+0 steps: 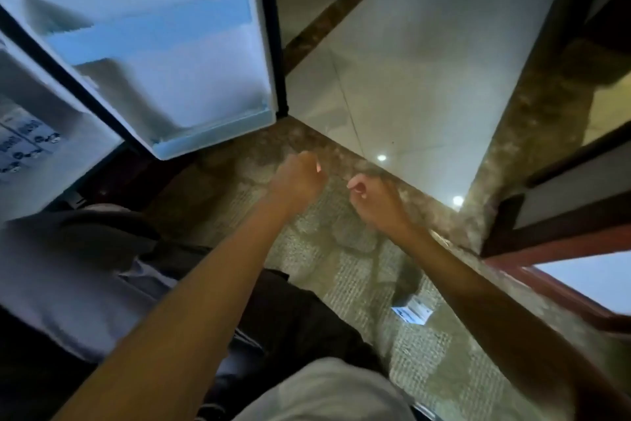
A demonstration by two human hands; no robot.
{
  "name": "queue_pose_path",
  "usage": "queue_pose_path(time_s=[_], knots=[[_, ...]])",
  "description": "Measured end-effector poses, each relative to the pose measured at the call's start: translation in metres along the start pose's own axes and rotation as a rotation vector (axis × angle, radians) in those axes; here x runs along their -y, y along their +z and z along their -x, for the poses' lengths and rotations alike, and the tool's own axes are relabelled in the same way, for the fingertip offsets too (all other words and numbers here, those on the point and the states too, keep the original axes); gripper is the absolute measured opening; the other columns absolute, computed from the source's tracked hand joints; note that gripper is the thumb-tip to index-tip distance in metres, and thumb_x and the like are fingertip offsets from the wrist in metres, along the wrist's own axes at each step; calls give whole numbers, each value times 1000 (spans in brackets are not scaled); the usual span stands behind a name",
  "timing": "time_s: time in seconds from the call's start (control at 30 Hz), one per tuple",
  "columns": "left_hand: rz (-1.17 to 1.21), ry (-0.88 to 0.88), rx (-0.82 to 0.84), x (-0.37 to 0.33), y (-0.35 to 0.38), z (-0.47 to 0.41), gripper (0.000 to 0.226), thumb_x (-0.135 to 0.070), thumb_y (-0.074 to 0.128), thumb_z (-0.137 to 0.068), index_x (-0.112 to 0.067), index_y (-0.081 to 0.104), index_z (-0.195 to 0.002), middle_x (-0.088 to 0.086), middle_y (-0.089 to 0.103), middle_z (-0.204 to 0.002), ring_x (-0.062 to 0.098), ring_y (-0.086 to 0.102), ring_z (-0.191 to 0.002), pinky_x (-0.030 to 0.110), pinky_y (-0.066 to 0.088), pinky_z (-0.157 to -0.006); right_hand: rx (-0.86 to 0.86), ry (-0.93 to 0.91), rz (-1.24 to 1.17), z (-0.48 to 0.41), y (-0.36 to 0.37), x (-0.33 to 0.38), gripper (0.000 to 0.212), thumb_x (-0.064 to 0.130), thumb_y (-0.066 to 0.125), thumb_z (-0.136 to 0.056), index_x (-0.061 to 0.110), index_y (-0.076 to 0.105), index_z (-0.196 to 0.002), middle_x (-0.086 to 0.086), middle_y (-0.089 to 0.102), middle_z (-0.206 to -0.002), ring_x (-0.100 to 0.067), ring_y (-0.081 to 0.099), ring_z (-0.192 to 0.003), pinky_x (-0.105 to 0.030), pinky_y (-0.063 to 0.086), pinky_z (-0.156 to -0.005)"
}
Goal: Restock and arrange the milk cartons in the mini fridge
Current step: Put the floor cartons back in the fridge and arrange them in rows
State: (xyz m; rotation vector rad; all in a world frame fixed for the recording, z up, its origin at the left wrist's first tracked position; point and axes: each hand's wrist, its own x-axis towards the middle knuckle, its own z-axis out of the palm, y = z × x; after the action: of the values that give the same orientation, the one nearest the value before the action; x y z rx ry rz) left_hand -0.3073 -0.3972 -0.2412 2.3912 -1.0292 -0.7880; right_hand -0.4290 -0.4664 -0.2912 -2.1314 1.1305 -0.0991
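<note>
The mini fridge door (164,55) stands open at the upper left, and its white inner shelves look bare. Part of the fridge body (51,120), with a printed label on it, shows at the far left. My left hand (297,178) and my right hand (370,198) hover close together above the patterned carpet, just right of the door's lower corner. Both have curled fingers with nothing visible in them. A small white and blue pack (413,312), possibly a milk carton, lies flat on the carpet under my right forearm.
Glossy pale floor tiles (426,62) with a brown marble border (375,161) lie beyond the carpet. Dark wooden furniture (563,239) stands at the right. My legs in dark trousers (300,314) fill the lower middle, below the fridge.
</note>
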Motion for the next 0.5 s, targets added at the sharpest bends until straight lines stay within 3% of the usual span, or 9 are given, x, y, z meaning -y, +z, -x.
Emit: queue_pose_path(time_s=[0.03, 0.1, 0.17, 0.23, 0.33, 0.43, 0.5], knots=[[-25, 19, 40, -6, 14, 3, 27, -17, 48, -93, -2, 63, -111, 12, 65, -109, 26, 62, -101, 30, 48, -83, -3, 40, -6, 5, 4, -15, 24, 10, 46, -92, 2, 63, -107, -17, 68, -107, -31, 63, -100, -32, 48, -85], [-66, 47, 137, -17, 41, 7, 22, -15, 45, -94, -4, 63, -86, 6, 59, -85, 19, 57, -81, 25, 46, -71, -9, 111, -20, 16, 12, -45, 26, 8, 43, -93, -2, 65, -100, -22, 68, -102, -35, 63, -96, -38, 50, -84], [-116, 59, 233, -26, 67, 11, 28, -13, 42, -94, -6, 58, -72, 5, 54, -73, 18, 53, -72, 25, 44, -64, -9, 185, -41, 28, 19, -75, 23, 6, 44, -90, -4, 65, -92, -24, 67, -93, -34, 63, -90, -38, 50, -77], [-185, 101, 331, -34, 91, 15, 26, -13, 43, -93, 1, 64, -87, 17, 63, -89, 29, 60, -87, 33, 48, -75, -20, 271, -71, 42, 32, -108, 17, 5, 47, -88, 1, 64, -89, -20, 65, -91, -31, 62, -89, -34, 47, -74], [-259, 154, 452, -41, 123, 27, 28, -14, 41, -95, 1, 64, -101, 19, 65, -107, 33, 60, -103, 35, 46, -81, -21, 437, 45, 64, 60, -154, 30, 12, 48, -88, 2, 56, -115, -18, 60, -118, -32, 56, -109, -37, 44, -90], [-330, 195, 537, -38, 145, 34, 28, -14, 40, -95, 1, 62, -100, 18, 64, -108, 32, 60, -101, 35, 46, -82, 135, 598, 250, 85, 89, -188, 49, 19, 42, -94, 6, 32, -139, -18, 36, -144, -36, 34, -133, -49, 19, -113], [-361, 203, 577, -33, 152, 34, 25, -15, 42, -95, -1, 62, -100, 14, 63, -105, 26, 57, -93, 31, 43, -78, 186, 695, 255, 94, 100, -202, 52, 22, 39, -96, 6, 24, -144, -18, 30, -148, -39, 23, -139, -54, 8, -115]])
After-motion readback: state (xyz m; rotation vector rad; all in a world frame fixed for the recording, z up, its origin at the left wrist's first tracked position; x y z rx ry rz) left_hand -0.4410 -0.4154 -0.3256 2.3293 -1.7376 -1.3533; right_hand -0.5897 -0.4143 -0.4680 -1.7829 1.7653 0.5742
